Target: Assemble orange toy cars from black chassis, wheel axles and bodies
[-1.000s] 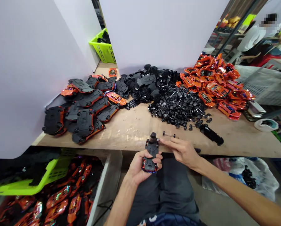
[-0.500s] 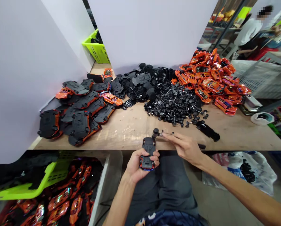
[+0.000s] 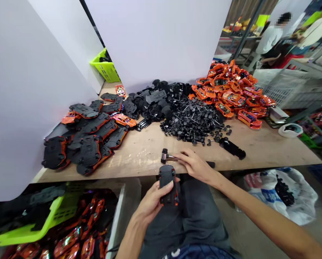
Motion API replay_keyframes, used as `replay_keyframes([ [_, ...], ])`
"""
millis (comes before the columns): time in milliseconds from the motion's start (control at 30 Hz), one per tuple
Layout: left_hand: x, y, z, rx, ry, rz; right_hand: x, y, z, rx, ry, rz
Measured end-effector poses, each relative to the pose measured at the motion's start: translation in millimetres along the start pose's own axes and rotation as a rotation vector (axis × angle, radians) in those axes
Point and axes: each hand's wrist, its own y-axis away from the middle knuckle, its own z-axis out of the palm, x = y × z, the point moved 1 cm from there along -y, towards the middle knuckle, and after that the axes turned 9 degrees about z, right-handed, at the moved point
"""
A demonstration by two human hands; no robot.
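Observation:
In my left hand (image 3: 151, 199) is a toy car (image 3: 166, 182), turned with its black underside up and its orange body showing along the edge. The thumb presses on the underside and the fingers wrap around the far side. Just beyond the car, my right hand (image 3: 194, 166) is closed over the handle of a small hammer (image 3: 164, 156) at the table's front edge. The hammer's head points left, and its black grip end shows past the hand. Part of the handle is hidden under the fingers.
Upturned cars (image 3: 89, 149) are stacked on the left of the table. Black chassis parts (image 3: 155, 97), wheel axles (image 3: 194, 120) and orange car bodies (image 3: 231, 97) lie in heaps behind. A lone black chassis (image 3: 232, 148) lies right. Below left stands a green basket (image 3: 53, 216). People sit far right.
The toy car has shifted slightly and turned in my left hand. My right hand has moved left and the hammer lies farther left, its head now clear of the car.

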Motion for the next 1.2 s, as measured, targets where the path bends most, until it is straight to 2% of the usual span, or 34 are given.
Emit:
replay_keyframes([
  [67,3,5,-1.1,0.025,-0.082,0.157,-3,-1,2,0.066,0.049,-0.007],
  [133,9,3,1.8,0.092,-0.099,0.361,-11,3,1,0.16,-0.019,0.036],
  [200,17,-5,6.6,0.143,-0.064,0.51,-21,11,2,0.18,-0.23,0.117],
  [267,26,-17,9.6,0.138,-0.018,0.587,-31,21,9,0.119,-0.492,0.205],
  [300,31,-22,9.6,0.118,-0.022,0.609,-34,26,15,0.102,-0.595,0.242],
  [367,42,-29,5.7,0.06,-0.139,0.628,-35,32,26,0.156,-0.687,0.292],
  [467,54,-35,-6.2,-0.053,-0.54,0.651,-25,33,32,0.253,-0.565,0.258],
  [533,57,-41,-13.2,-0.121,-0.787,0.696,-13,31,29,0.242,-0.465,0.214],
  [600,52,-47,-16.9,-0.144,-0.926,0.734,-3,29,26,0.239,-0.431,0.225],
  [700,39,-55,-17.4,-0.072,-0.96,0.782,2,30,28,0.269,-0.418,0.27],
  [800,28,-58,-16.2,0.005,-0.927,0.82,-3,31,35,0.354,-0.381,0.244],
  [900,25,-58,-13.4,0.026,-0.887,0.809,-11,29,38,0.432,-0.347,0.202],
  [1033,26,-47,-3.3,0.038,-0.806,0.749,-14,29,35,0.397,-0.346,0.193],
  [1100,34,-44,-0.3,0.044,-0.809,0.725,-8,29,30,0.348,-0.328,0.223],
  [1133,43,-43,-1.3,0.088,-0.834,0.742,-3,29,27,0.338,-0.301,0.229],
  [1200,80,-40,-10.0,0.296,-0.924,0.871,8,28,17,0.379,-0.209,0.221],
])
